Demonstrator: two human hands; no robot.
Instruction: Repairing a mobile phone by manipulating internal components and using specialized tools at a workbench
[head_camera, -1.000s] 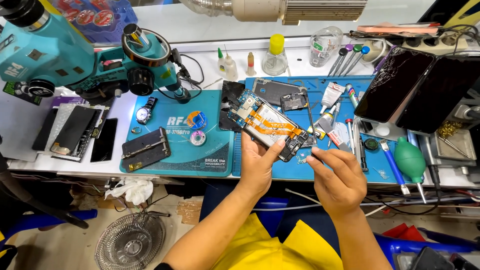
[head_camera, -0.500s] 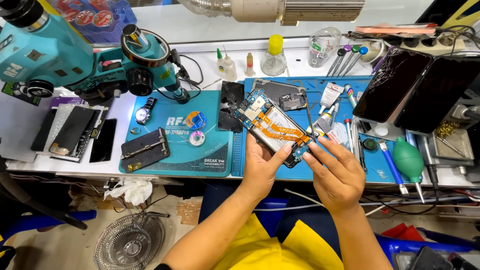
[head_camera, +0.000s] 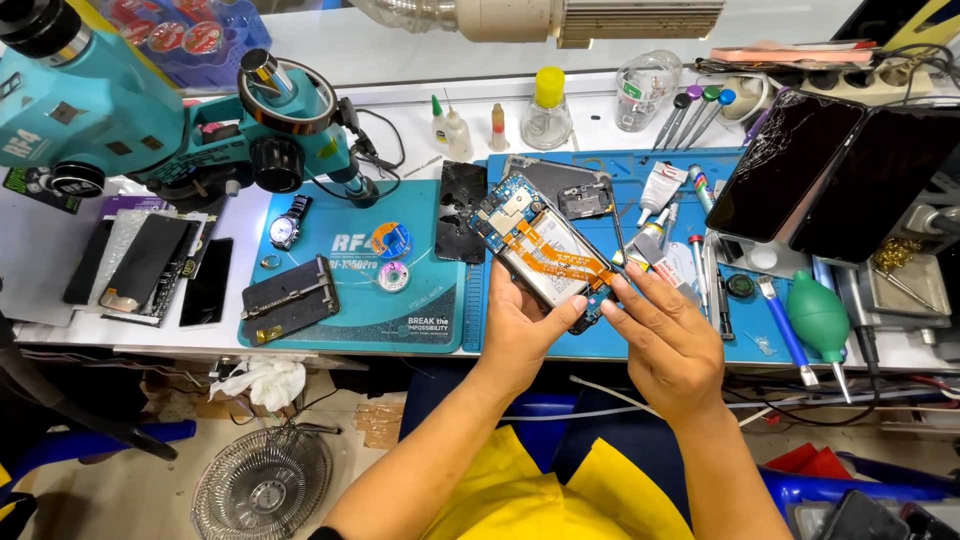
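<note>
Lying opened, back cover already off, the phone (head_camera: 540, 250) is gripped by the left hand (head_camera: 520, 335); tweezers (head_camera: 618, 232), pinched by the right hand (head_camera: 665, 340), are held at its three-o'clock edge; reassembly is judged outstanding.

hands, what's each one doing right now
Left hand: closed on the opened phone, holding it above the mat.
Right hand: pinching a thin tool against the phone.
</note>
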